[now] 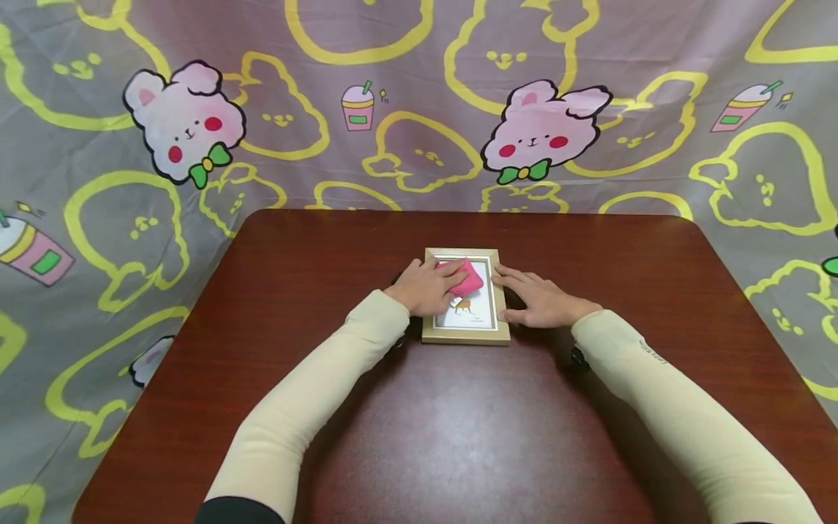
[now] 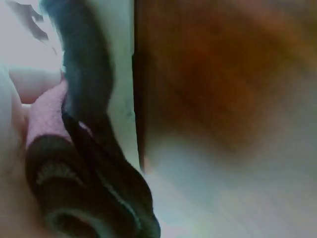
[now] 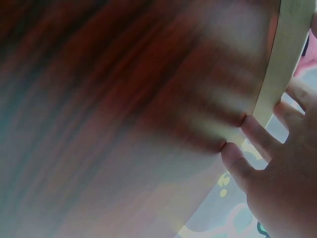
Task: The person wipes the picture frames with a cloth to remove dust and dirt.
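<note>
A light wood-toned picture frame lies flat on the table, a small drawing of a chair showing in its lower part. My left hand rests over its left side, fingers stretched across a folded pink cloth and pressing it on the picture. Up close in the left wrist view, the pink cloth shows beneath the hand beside the frame's edge. On the opposite side, my right hand has its fingers spread, the fingertips touching the frame's right border.
The dark reddish-brown table has rounded far corners. Behind it hangs a grey curtain printed with yellow outlines and cartoon bunnies. Both forearms, in cream sleeves, reach in from the near side.
</note>
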`<action>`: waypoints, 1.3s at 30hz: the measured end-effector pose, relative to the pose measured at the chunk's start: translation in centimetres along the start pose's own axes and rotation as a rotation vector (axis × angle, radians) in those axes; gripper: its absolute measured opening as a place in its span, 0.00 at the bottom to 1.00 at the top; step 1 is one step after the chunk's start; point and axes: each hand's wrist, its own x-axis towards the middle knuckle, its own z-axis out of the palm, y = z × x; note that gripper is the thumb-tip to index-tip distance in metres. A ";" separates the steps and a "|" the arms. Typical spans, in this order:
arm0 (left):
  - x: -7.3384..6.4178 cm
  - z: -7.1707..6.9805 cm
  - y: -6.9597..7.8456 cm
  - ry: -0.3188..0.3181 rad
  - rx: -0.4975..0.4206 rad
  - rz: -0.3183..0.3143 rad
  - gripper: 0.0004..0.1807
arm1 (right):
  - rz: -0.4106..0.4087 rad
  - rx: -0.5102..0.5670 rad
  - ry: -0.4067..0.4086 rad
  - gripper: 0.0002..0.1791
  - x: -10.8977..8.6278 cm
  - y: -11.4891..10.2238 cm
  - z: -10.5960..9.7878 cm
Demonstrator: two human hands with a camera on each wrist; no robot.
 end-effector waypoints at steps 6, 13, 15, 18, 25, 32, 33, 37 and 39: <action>-2.5 0.4 0.5 0.031 -0.003 0.048 0.31 | -0.004 -0.003 0.007 0.42 0.0 0.0 0.0; -5.1 1.1 1.4 0.048 -0.042 0.076 0.31 | -0.016 0.016 0.016 0.41 0.0 0.0 0.1; -5.7 1.3 1.5 0.048 -0.070 0.090 0.31 | -0.016 0.019 0.019 0.41 0.0 0.0 0.2; -6.3 1.6 1.6 0.062 -0.096 0.110 0.31 | -0.013 0.019 0.023 0.41 -0.1 0.0 0.2; -6.1 2.6 0.9 0.125 -0.101 0.129 0.33 | -0.010 0.014 0.025 0.42 0.0 0.0 0.2; -4.1 2.7 -0.4 0.154 -0.107 0.112 0.32 | 0.000 0.003 0.019 0.42 -0.1 0.2 0.3; -3.8 2.6 -0.6 0.147 -0.110 0.104 0.32 | 0.000 0.000 0.017 0.42 0.0 0.2 0.3; -2.1 2.5 -1.7 0.131 -0.129 0.071 0.32 | 0.008 -0.004 0.008 0.42 0.0 0.2 0.2; -1.2 2.3 -2.2 0.125 -0.144 0.053 0.33 | 0.015 -0.007 0.005 0.42 0.0 0.2 0.1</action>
